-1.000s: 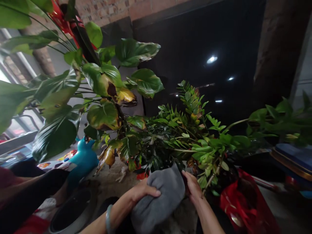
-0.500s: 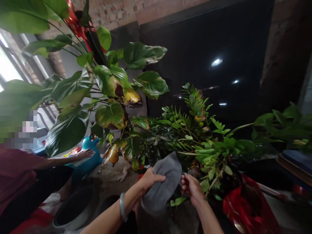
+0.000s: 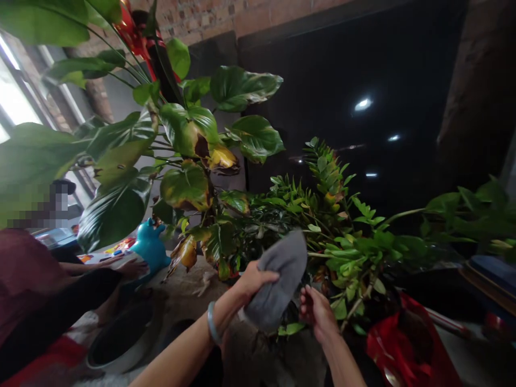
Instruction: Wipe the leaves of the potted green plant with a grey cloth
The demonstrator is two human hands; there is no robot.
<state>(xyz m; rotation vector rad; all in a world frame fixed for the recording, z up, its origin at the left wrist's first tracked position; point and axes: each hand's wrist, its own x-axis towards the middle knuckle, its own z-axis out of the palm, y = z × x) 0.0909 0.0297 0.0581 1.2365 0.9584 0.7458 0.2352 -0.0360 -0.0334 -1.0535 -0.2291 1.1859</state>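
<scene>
The gray cloth (image 3: 278, 287), gripped in the left hand (image 3: 253, 280), hangs before the leafy plants (image 3: 346, 255), the right hand (image 3: 317, 313) curled apart beside it, perhaps empty; browned leaves (image 3: 186, 185) remain, and how much is finished I cannot tell.

Looks like a home, some rough indoor room: bare brick wall (image 3: 205, 20), bright window (image 3: 16, 105) at left, big dark panel (image 3: 314, 75). Leafy plants (image 3: 187, 185), turquoise animal-shaped toy (image 3: 150, 247), basin (image 3: 131, 359) at floor level.
</scene>
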